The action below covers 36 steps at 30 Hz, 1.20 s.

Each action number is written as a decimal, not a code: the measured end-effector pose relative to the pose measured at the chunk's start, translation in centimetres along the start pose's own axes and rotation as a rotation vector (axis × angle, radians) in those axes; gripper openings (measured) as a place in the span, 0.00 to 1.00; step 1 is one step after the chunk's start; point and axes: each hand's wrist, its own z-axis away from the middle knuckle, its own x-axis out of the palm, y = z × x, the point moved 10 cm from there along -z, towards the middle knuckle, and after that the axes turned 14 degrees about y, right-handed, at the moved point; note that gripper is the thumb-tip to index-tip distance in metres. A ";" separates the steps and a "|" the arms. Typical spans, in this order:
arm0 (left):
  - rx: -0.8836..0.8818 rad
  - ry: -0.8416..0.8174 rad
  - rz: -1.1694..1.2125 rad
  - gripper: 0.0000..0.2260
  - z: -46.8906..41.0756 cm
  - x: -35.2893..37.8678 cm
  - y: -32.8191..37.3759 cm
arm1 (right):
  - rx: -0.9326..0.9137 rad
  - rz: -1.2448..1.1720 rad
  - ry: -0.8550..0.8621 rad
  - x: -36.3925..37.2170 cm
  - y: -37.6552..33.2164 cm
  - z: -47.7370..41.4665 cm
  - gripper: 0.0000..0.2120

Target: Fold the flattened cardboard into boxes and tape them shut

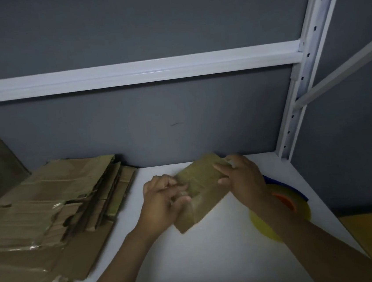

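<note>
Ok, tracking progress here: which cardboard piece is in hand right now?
The small piece in the middle, gripped by the left hand and right hand; the rest lie in the untouched pile at left.

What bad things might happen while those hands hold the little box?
The small box sits tilted between the left hand and right hand, so it may slip if either grip loosens. The tape roll lies just beneath the right forearm; a sweep of that arm might knock it off the table. The stack of flattened cardboard looks uneven and may slide if bumped.
</note>
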 end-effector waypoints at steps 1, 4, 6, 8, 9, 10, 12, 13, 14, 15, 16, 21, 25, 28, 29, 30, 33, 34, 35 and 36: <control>0.049 -0.034 0.028 0.14 0.2 0.5 0.8 | -0.026 -0.001 -0.038 0.4 0.0 -0.2 0.23; -0.027 -0.117 0.080 0.17 0.1 2.4 1.3 | -0.054 0.097 -0.135 0.5 1.2 0.3 0.29; -0.025 -0.086 0.053 0.18 -0.3 3.1 2.2 | 0.096 0.069 -0.103 -1.2 4.3 1.3 0.30; -0.030 -0.024 0.053 0.16 -0.6 3.5 2.8 | 0.283 0.073 -0.090 -2.8 8.5 3.4 0.30; -0.043 -0.007 0.041 0.16 -0.7 3.7 3.1 | 0.390 0.079 -0.136 -3.0 10.7 4.8 0.30; -0.051 0.011 0.021 0.16 -0.8 3.9 3.5 | 0.492 0.065 -0.193 -2.8 12.4 6.2 0.28; -0.065 0.036 -0.032 0.13 -0.8 4.4 4.1 | 0.576 0.023 -0.246 -2.3 14.0 8.1 0.19; -0.074 0.041 -0.063 0.10 -0.9 4.6 4.3 | 0.562 0.019 -0.210 -2.4 14.2 8.3 0.12; -0.088 0.043 -0.088 0.07 -0.9 4.8 4.4 | 0.543 0.021 -0.166 -2.7 14.1 8.4 0.08; -0.105 0.037 -0.103 0.06 -1.0 5.0 4.3 | 0.527 0.024 -0.130 -2.9 14.0 8.5 0.06; -0.103 0.036 -0.115 0.07 -1.1 5.0 4.4 | 0.518 0.010 -0.095 -3.2 13.8 8.6 0.06; 0.051 0.015 -0.047 0.21 -0.5 4.7 8.7 | 0.513 -0.265 0.169 -6.0 12.0 8.1 0.11; -0.213 -0.232 0.224 0.23 0.3 6.6 11.7 | 0.470 -0.558 0.326 -9.4 9.6 6.6 0.15; -0.427 -0.143 0.482 0.14 0.2 5.2 11.9 | 0.369 -0.707 0.181 -10.0 7.7 5.2 0.24; -0.482 -0.131 0.567 0.15 0.4 4.8 11.8 | 0.327 -0.734 0.110 -9.9 6.9 4.8 0.26; -0.518 -0.127 0.650 0.16 0.7 4.6 11.8 | 0.281 -0.762 0.059 -9.9 5.9 4.5 0.28; -0.547 -0.092 0.716 0.12 0.6 3.4 11.8 | 0.161 -0.845 0.031 -10.4 3.7 3.7 0.33; -0.563 -0.072 0.676 0.12 0.3 2.9 11.3 | 0.127 -0.857 0.021 -10.4 3.1 3.5 0.34; -0.617 -0.067 0.658 0.16 0.0 2.8 10.6 | 0.091 -0.840 0.007 -10.3 2.5 3.3 0.34; -0.710 -0.087 0.675 0.21 -0.3 3.1 9.7 | 0.056 -0.799 -0.006 -10.1 2.0 3.3 0.34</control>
